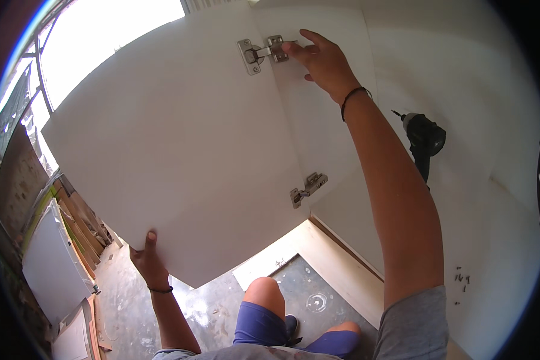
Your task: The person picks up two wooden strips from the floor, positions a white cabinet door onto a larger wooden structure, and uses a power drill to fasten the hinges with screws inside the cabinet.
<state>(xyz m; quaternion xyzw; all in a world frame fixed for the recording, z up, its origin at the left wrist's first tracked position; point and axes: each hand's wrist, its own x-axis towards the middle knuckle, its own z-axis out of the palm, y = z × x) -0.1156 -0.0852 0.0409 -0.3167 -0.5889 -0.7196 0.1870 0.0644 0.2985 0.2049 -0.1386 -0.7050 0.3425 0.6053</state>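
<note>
The big white door (162, 132) was up against the white cabinet (327, 132), with its right edge next to the cabinet's side. The left hand (148, 258) gripped the door's left edge, close to the bottom corner, with the thumb flat on the front. The right hand (318, 57) was up at the top hinge (264, 53), near the door's top right corner. Its fingers were spread and one tip was at the metal plate; I could not tell if it pinched anything small.

The bottom hinge (309, 189) sat near the door's bottom right corner. To do this well, the left hand seemed to need to keep the door very still, because a droop could have pulled both hinges crooked. The top plate looked best kept flat and straight. The black drill (424, 135) and the little screws (460, 278) lay past the right arm, handy to reach.
</note>
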